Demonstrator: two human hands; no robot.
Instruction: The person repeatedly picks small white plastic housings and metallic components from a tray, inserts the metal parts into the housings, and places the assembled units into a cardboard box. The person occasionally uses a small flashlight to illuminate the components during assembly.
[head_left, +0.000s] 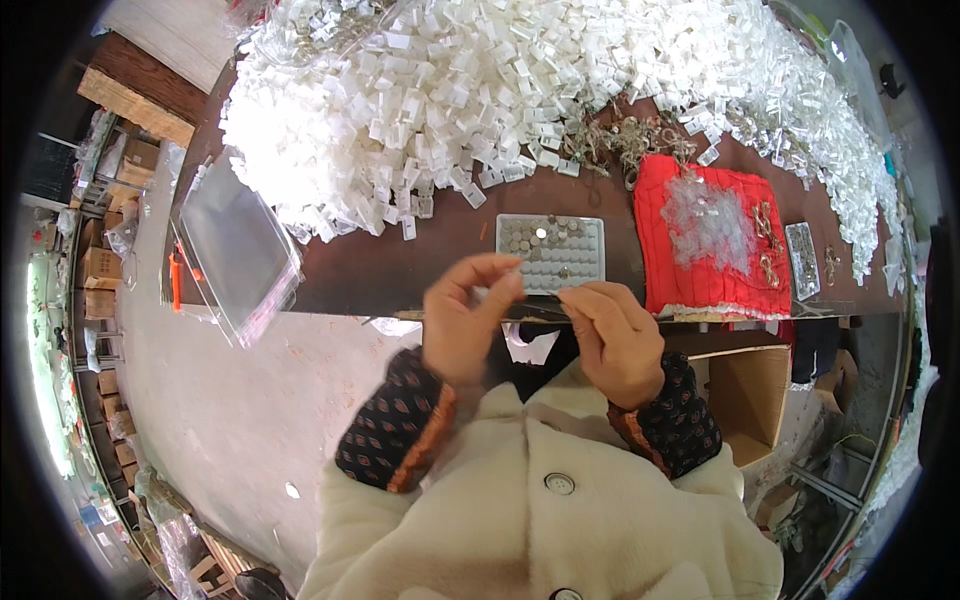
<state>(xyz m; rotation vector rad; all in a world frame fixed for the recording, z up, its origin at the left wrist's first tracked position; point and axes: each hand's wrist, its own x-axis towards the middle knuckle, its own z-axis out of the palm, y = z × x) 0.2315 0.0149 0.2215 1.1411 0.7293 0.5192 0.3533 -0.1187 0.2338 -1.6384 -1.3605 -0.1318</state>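
Observation:
Both hands hover at the near edge of the table, just in front of a pale tray [590, 268] with small round hollows. Silvery round discs [522, 236], like button cells, fill its upper left part. The fingertips of my left hand [462, 320] are drawn together by the tray's lower left corner; whatever lies between them is too small to name. My right hand [618, 345] pinches thumb and forefinger near the tray's lower right corner, and what it holds, if anything, I cannot make out. The two hands are a little apart.
A huge heap of small clear-white plastic pieces [400, 110] covers the back. To the right, a red cloth [662, 255] bears translucent bits and tangled thin strands, beside a small clear box [802, 262]. Clear plastic sheets [235, 240] lie left. Below right stands an open cardboard box [750, 400].

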